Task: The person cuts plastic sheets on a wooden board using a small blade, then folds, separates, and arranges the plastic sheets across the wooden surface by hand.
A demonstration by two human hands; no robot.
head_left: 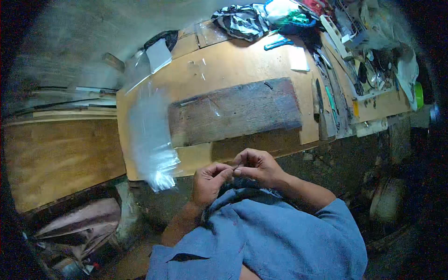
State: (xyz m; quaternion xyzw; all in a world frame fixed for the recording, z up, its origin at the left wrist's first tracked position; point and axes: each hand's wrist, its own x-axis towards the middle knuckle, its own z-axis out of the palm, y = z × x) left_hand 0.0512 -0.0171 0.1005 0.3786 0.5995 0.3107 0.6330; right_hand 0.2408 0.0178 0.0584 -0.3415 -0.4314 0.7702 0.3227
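Note:
My left hand (pixel 208 183) and my right hand (pixel 258 166) meet in front of my blue shirt (pixel 289 228), just off the table's front edge. Thumb and fingers of both hands are pinched together, fingertips nearly touching. Between them is a small, thin dark thing, too tiny to name. Beyond the hands, a dark worn wooden board (pixel 238 112) lies on the light wooden table top (pixel 224 60). A stack of clear plastic bags (pixel 151 130) lies left of the board, its lower end hanging over the front edge.
A blue cutter (pixel 278 44) and a white paper (pixel 298 59) lie at the back. Right of the board are a knife (pixel 319 100) and a green tool (pixel 332 100). A striped bag (pixel 240 22) sits at the far edge. A brown panel (pixel 63 158) stands left.

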